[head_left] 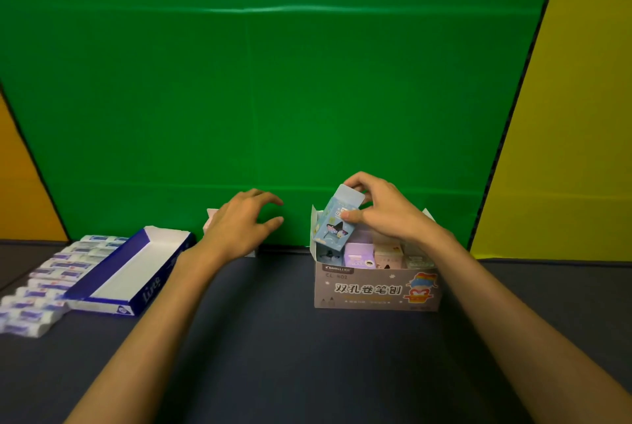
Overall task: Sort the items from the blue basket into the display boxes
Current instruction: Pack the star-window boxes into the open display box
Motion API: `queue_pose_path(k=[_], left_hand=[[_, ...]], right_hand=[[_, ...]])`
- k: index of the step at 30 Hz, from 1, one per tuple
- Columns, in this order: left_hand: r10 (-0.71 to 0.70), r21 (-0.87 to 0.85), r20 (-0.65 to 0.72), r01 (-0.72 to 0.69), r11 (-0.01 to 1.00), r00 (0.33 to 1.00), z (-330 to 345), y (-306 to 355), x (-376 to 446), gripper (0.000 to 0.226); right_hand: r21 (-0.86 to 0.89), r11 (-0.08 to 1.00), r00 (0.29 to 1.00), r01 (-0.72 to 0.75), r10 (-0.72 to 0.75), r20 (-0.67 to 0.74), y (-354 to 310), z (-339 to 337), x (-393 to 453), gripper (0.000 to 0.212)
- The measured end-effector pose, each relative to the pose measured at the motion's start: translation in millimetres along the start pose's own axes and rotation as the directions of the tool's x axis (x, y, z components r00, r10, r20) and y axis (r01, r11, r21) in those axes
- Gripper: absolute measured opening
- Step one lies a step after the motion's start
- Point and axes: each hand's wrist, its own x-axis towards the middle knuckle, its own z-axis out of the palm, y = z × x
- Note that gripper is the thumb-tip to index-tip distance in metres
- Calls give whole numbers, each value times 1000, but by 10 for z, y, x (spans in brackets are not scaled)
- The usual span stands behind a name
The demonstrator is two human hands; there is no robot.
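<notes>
My right hand [379, 210] grips a small light-blue cartoon-printed box [337, 223], tilted, over the left end of a grey display box [376, 288] with printed characters on its front. Several small pastel boxes [359, 254] stand inside that display box. My left hand [241, 220] hovers with fingers loosely spread and holds nothing; it covers most of a small pale box [209, 220] behind it. A long blue-and-white display box [133, 269] lies on the left, its inside white and bare. No blue basket is visible.
Several white-and-blue wrapped erasers [51, 281] lie in rows at the far left on the dark table [273, 338]. A green backdrop [273, 81] rises right behind the boxes, with yellow walls at both sides.
</notes>
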Motion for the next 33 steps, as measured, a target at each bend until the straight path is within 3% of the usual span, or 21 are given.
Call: queue_pose_path(k=[24, 33], left_hand=[[-92, -7, 36, 92, 996, 995, 13, -387, -123, 34], [-92, 2, 35, 92, 996, 995, 42, -573, -212, 31]], right_hand=[[-145, 987, 991, -64, 81, 109, 84, 166, 34, 38], [-470, 882, 984, 23, 64, 168, 66, 440, 97, 44]])
